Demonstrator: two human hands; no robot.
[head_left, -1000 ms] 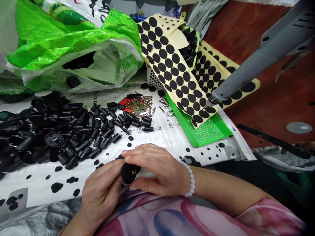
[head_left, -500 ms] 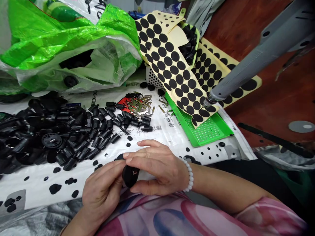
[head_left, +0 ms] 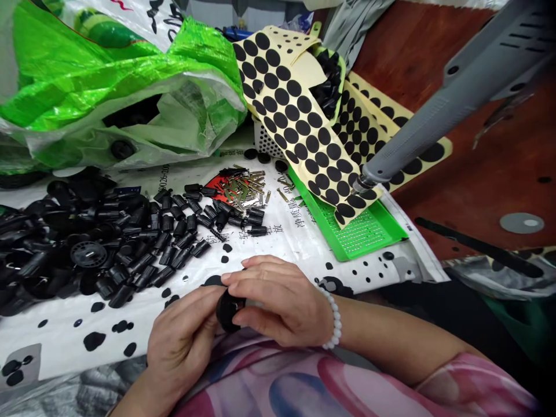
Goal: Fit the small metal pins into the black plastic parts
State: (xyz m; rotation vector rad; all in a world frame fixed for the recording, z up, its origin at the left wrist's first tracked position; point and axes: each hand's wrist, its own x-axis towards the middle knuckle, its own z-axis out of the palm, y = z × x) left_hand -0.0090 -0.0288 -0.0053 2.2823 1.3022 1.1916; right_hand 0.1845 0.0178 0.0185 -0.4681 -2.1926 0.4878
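Observation:
Close to my body, over the table's front edge, both hands are closed around a round black plastic part point(head_left: 227, 311). My left hand point(head_left: 185, 324) grips it from the left, its fingers pressed along the side. From the right, my right hand point(head_left: 278, 304) lies over it with bent fingers and the thumb against its near face. The fingers cover much of the part, so its exact kind cannot be made out. Beyond my hands lies a heap of small black ribbed plastic pieces point(head_left: 143, 260), with a slotted black disc point(head_left: 88, 253) among them.
Small metal strips point(head_left: 245, 188) lie past the heap. A green tray point(head_left: 369, 234) sits under sheets of round black stickers point(head_left: 299, 119). A grey electric screwdriver point(head_left: 417, 133) slants in from the upper right. A green-and-white plastic bag point(head_left: 174, 87) stands at back left.
The black part has turned between my hands, and my right thumb has shifted over its face. The whole view has moved slightly.

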